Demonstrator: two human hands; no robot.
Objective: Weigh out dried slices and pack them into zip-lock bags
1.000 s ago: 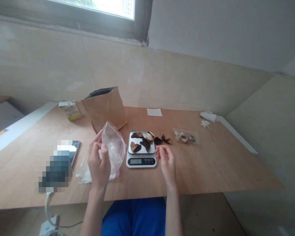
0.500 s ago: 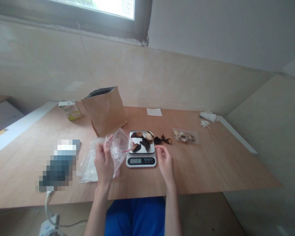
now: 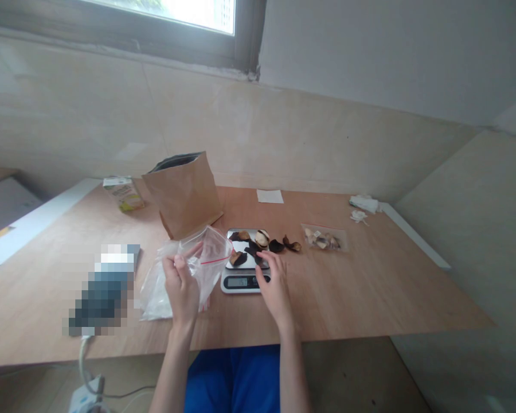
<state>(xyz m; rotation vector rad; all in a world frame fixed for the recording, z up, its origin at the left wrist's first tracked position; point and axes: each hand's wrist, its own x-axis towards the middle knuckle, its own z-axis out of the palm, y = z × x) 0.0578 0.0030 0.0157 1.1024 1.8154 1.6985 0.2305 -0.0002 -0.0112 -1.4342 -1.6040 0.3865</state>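
Surface [image 3: 387,292], wood-brown, beneath window. Kraft-paper pouch [image 3: 183,198] standing at back left. Clear zip bag [image 3: 215,246], red-edged, pinched in left hand's [image 3: 183,289] grip, mouth beside digital scale [image 3: 237,283]. Right hand [image 3: 273,281]: grip loose, fingers parted over scale's right side, contact unclear. Sealed bag [image 3: 339,240] farther right. Curled dark-brown dried pieces [image 3: 239,258] on scale tray, more just right.

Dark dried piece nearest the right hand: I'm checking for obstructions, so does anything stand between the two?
Nothing visible does. The right hand is over the near right corner of the scale, right at the dark dried piece; contact can't be told. The clear bag in the left hand is left of the piece.
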